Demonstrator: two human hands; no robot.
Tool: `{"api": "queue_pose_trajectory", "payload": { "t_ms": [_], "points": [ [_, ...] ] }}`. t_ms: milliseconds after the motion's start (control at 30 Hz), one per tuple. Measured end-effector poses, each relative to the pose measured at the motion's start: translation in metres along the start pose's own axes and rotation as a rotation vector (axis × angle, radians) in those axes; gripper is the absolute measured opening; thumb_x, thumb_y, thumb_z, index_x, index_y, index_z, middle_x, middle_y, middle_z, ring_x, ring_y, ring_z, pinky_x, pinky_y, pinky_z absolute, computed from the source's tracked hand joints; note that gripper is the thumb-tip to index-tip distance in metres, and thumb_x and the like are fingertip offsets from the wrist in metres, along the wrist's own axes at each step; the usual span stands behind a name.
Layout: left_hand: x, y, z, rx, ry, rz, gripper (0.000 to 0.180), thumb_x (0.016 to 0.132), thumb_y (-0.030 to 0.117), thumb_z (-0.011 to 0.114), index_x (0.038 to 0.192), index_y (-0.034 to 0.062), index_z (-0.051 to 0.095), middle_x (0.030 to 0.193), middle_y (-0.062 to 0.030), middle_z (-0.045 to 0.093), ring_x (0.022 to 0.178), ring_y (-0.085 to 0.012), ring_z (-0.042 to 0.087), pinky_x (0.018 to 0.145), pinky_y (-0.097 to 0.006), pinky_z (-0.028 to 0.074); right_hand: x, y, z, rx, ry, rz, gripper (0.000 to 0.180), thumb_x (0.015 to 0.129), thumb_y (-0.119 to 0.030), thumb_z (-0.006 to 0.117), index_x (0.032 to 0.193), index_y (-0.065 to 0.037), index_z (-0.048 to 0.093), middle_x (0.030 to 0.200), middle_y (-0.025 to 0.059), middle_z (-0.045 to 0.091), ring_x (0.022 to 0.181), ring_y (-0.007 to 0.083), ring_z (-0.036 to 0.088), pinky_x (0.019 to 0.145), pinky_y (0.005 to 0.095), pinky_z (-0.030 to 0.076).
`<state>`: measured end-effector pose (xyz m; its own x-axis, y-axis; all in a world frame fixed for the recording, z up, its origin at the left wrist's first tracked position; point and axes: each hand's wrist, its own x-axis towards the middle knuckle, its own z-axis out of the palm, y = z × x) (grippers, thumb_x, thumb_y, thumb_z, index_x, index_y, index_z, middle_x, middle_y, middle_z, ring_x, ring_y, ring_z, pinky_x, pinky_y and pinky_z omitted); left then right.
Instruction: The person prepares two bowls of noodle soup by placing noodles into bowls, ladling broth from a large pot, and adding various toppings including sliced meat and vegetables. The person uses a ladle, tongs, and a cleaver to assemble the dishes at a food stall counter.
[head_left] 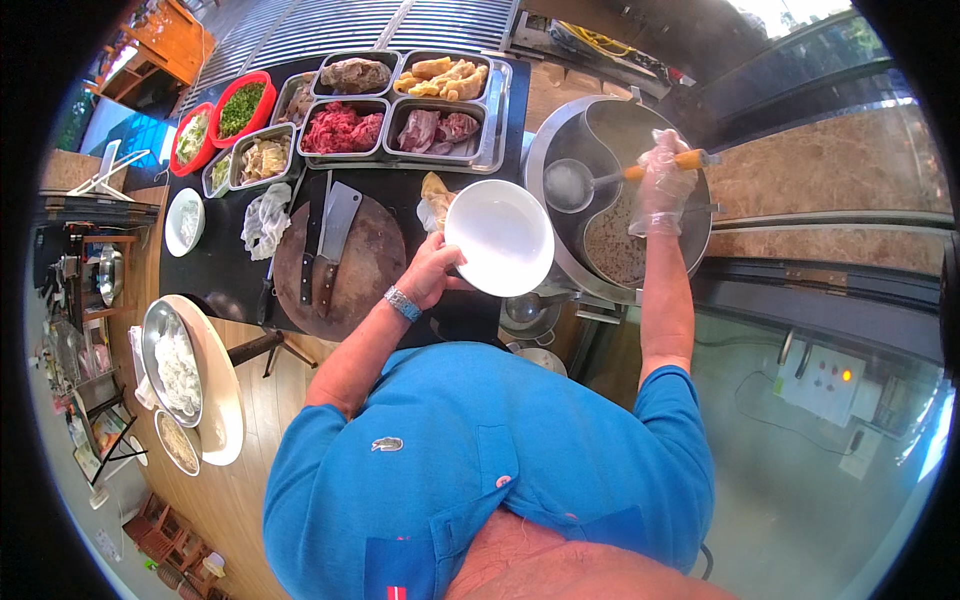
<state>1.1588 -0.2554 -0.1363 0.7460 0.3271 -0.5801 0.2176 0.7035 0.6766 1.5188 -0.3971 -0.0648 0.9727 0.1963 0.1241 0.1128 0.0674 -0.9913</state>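
Note:
In my left hand (pixel 430 272) is a white bowl (pixel 500 238), its rim pinched between thumb and fingers and its inside facing up. It is beside the near-left rim of a large steel pot (pixel 538 140). My right hand (pixel 665 185) wears a clear plastic glove and is closed around the orange handle of a ladle (pixel 570 186). The ladle's head sits over the pot's left compartment, with pale liquid in it. A curved divider (pixel 612 165) splits the pot. Brownish liquid shows in the right compartment.
Left of the bowl, a round chopping board (pixel 380 240) bears a cleaver (pixel 340 225) and a narrower knife (pixel 313 225). Behind are steel trays of meat (pixel 342 127) and red baskets of greens (pixel 240 108). A bowl of white noodles (pixel 178 370) stands lower left.

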Motion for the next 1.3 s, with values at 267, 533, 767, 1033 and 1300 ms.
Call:
{"api": "queue_pose_trajectory", "payload": {
  "t_ms": [267, 533, 767, 1033, 1300],
  "points": [
    [-0.002, 0.004, -0.001, -0.014, 0.006, 0.001, 0.051, 0.085, 0.013, 0.063, 0.134, 0.0087, 0.051, 0.123, -0.009, 0.061, 0.112, -0.0237, 0.065, 0.086, -0.048, 0.06, -0.009, -0.015, -0.004, -0.078, 0.041, -0.022, 0.024, 0.102, -0.023, 0.066, 0.101, 0.001, 0.068, 0.07, 0.0001, 0.057, 0.058, 0.0086, 0.053, 0.056, 0.0272, 0.045],
    [0.026, 0.013, -0.005, -0.066, -0.002, 0.079, 0.046, 0.084, 0.01, 0.064, 0.126, 0.0048, 0.046, 0.125, -0.0121, 0.057, 0.112, -0.0261, 0.066, 0.081, -0.054, 0.064, 0.013, 0.002, -0.021, 0.105, 0.149, -0.03, 0.019, 0.1, -0.02, 0.066, 0.099, -0.001, 0.063, 0.072, 0.0002, 0.054, 0.059, 0.0069, 0.051, 0.053, 0.0265, 0.044],
    [0.056, 0.022, 0.001, -0.094, -0.044, 0.088, 0.047, 0.086, 0.01, 0.064, 0.127, 0.002, 0.042, 0.123, -0.0148, 0.056, 0.112, -0.0288, 0.066, 0.082, -0.054, 0.065, 0.033, -0.062, -0.06, 0.252, 0.26, -0.082, 0.027, 0.102, -0.026, 0.068, 0.106, 0.0, 0.063, 0.073, -0.0002, 0.052, 0.056, 0.01, 0.048, 0.058, 0.0281, 0.047],
    [0.097, 0.021, 0.035, -0.106, -0.146, 0.04, 0.04, 0.092, 0.018, 0.06, 0.129, 0.0026, 0.057, 0.127, -0.0145, 0.064, 0.117, -0.0308, 0.067, 0.097, -0.06, 0.058, -0.003, -0.161, -0.032, 0.574, 0.178, -0.048, 0.026, 0.105, -0.025, 0.064, 0.104, 0.001, 0.062, 0.063, -0.0041, 0.037, 0.054, 0.0103, 0.041, 0.059, 0.0274, 0.043],
    [0.084, 0.012, 0.043, -0.196, -0.248, 0.025, 0.051, 0.09, 0.019, 0.06, 0.14, 0.0072, 0.053, 0.135, -0.0135, 0.063, 0.119, -0.03, 0.067, 0.1, -0.059, 0.055, -0.026, -0.182, -0.031, 0.354, 0.098, -0.103, 0.019, 0.106, -0.023, 0.064, 0.097, -0.007, 0.06, 0.066, -0.007, 0.035, 0.058, 0.0053, 0.038, 0.057, 0.0241, 0.041]
  ]
}}
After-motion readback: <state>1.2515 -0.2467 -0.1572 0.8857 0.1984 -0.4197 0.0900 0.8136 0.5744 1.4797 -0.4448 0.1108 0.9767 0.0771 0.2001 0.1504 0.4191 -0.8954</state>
